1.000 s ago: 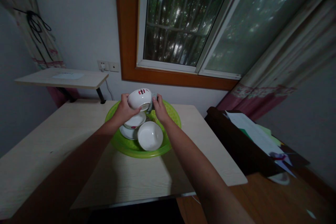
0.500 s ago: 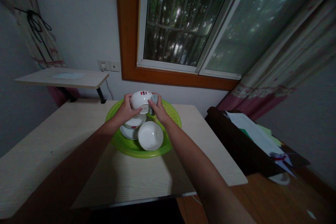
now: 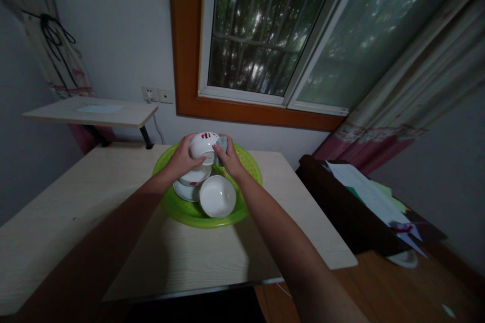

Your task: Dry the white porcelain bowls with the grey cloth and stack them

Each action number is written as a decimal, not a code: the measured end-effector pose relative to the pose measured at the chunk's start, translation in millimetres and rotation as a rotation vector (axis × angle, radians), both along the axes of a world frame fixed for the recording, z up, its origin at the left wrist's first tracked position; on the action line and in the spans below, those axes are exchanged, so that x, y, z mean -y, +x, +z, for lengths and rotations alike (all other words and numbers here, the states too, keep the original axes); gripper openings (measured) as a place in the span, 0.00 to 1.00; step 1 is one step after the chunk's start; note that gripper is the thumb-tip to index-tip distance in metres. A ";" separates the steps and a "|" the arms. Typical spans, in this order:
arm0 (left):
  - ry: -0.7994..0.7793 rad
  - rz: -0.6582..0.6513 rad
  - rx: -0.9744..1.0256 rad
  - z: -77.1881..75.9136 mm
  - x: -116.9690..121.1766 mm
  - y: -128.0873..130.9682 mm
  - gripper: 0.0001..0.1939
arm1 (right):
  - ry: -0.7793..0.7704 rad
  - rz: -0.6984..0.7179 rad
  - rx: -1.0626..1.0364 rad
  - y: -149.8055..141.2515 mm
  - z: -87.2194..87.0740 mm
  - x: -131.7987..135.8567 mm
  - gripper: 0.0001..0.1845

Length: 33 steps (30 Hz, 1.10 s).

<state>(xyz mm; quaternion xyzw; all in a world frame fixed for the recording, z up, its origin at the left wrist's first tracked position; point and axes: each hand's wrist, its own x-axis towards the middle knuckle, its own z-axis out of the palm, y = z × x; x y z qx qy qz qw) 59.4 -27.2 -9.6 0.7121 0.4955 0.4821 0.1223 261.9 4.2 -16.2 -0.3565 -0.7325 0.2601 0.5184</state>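
My left hand (image 3: 181, 159) is closed round a white bowl with red marks (image 3: 202, 144), held tilted above a round green basin (image 3: 246, 197). My right hand (image 3: 228, 160) presses a small grey cloth (image 3: 222, 143) against the bowl's right side, fingers closed on it. Below the held bowl, inside the basin, lies another white bowl (image 3: 217, 196) facing up, and to its left a shallow white dish (image 3: 194, 175) rests on a white plate (image 3: 182, 191).
The basin sits on a pale wooden table (image 3: 76, 212) under a window. A raised shelf (image 3: 89, 112) stands at the far left, with wall sockets (image 3: 157, 95) behind. A dark cabinet with papers (image 3: 364, 192) stands to the right.
The held bowl has turned slightly in my left hand, and my right hand with the cloth has shifted left onto the bowl's side.
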 end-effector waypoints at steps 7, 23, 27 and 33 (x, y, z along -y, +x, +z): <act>-0.020 0.087 0.012 5.1 1.6 1.2 0.37 | -0.133 0.107 -0.118 -2.4 0.6 -5.3 0.39; -0.036 0.048 0.010 1.9 2.8 -0.4 0.39 | -0.169 0.087 -0.154 -1.9 3.3 -2.2 0.43; -0.027 0.047 -0.007 1.8 3.6 1.1 0.39 | -0.156 0.073 -0.153 -1.9 2.7 -2.1 0.44; -0.018 0.040 0.035 -2.8 0.0 -1.3 0.39 | -0.184 0.088 -0.164 -0.2 4.8 -3.5 0.47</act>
